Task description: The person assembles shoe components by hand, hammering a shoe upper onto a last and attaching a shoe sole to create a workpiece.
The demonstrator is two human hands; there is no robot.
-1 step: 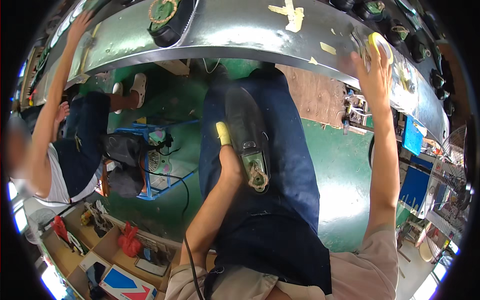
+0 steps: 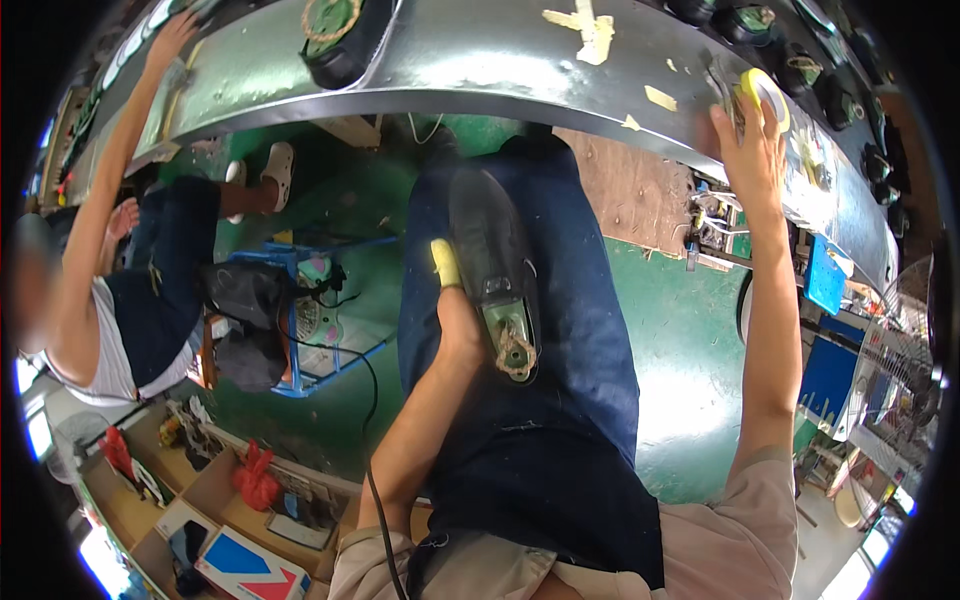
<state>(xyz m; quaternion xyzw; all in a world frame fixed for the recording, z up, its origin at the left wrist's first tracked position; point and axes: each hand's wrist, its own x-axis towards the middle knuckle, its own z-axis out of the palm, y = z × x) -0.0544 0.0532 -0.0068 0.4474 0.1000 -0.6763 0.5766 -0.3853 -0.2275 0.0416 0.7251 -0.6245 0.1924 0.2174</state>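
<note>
Observed from my seat: one black shoe (image 2: 490, 235), fitted over a green last (image 2: 507, 318), lies lengthwise on my lap over a dark blue apron (image 2: 585, 330). Its toe points toward the desk (image 2: 470, 75); its heel end, with a twine loop (image 2: 516, 352) on the last, faces my body.

My left hand (image 2: 461, 322) sets its grip against the shoe's left side. One digit, in a yellow wrapping (image 2: 444, 262), shows beside the upper; the other fingers are hidden, so I cannot tell how far this grip is closed.

My right hand (image 2: 752, 165) is extended over the right part of the desk, its grip spread, fingers at a yellow tape roll (image 2: 768, 100). Contact with the roll cannot be confirmed.

Also on the desk: a second shoe (image 2: 340, 68), black with a green last, and pale tape strips (image 2: 592, 35) stuck to the metal surface. Further dark shoes (image 2: 742, 22) stand at the far right.

To my left, a co-worker (image 2: 160, 320) has one arm stretched to the desk. A blue-framed stool (image 2: 293, 388) stands between us.
</note>
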